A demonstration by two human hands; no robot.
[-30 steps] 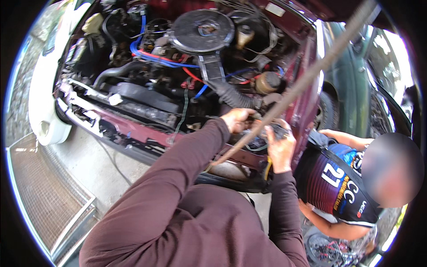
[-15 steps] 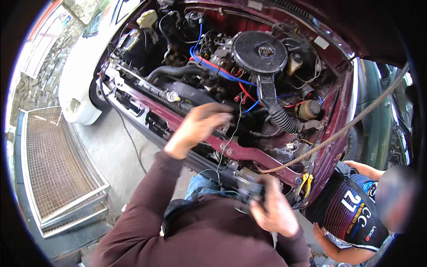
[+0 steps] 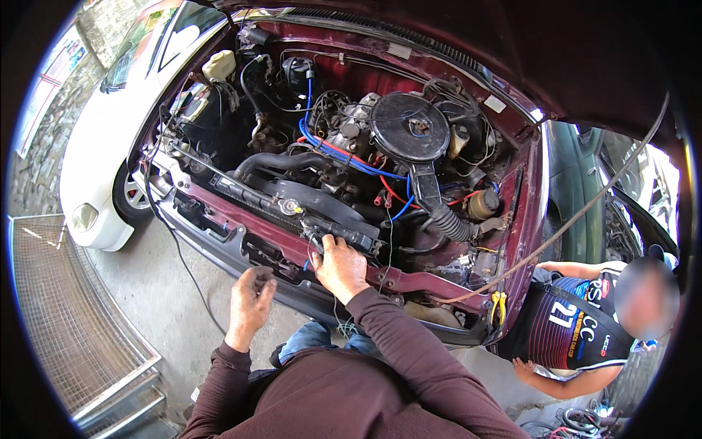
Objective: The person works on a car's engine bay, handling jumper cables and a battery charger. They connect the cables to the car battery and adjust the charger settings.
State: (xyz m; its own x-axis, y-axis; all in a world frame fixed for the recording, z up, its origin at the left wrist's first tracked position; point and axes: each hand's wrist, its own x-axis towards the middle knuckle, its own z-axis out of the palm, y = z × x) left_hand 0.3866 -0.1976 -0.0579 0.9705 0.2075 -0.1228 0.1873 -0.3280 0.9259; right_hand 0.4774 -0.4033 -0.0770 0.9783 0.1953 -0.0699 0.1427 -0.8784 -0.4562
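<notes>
My right hand [image 3: 341,265] reaches over the maroon front panel [image 3: 402,280] of the car, at the front edge of the radiator [image 3: 344,233]. Its fingers are bent down and closed. A small dark grey object [image 3: 313,238] shows by the fingertips; its kind is unclear. To the left, my left hand [image 3: 251,301] hangs before the bumper [image 3: 212,245], fingers loosely curled, thumb apart, nothing visible in it. The metal radiator cap [image 3: 289,207] lies just beyond my right hand. From the engine bay a thin green wire [image 3: 390,241] runs down over the panel, tangled near my legs.
The engine bay holds a round black air cleaner [image 3: 409,126] and blue cables [image 3: 344,157]. A brown rod [image 3: 570,230] slants up to the hood. Yellow-handled pliers [image 3: 498,307] hang at the right corner. Beside them a person [image 3: 570,322] leans close. A white car [image 3: 102,161] stands left.
My right hand has moved left from near my body, where it held a dark device with wires, to the radiator edge. My left hand has drawn back down and left. The view has shifted.
</notes>
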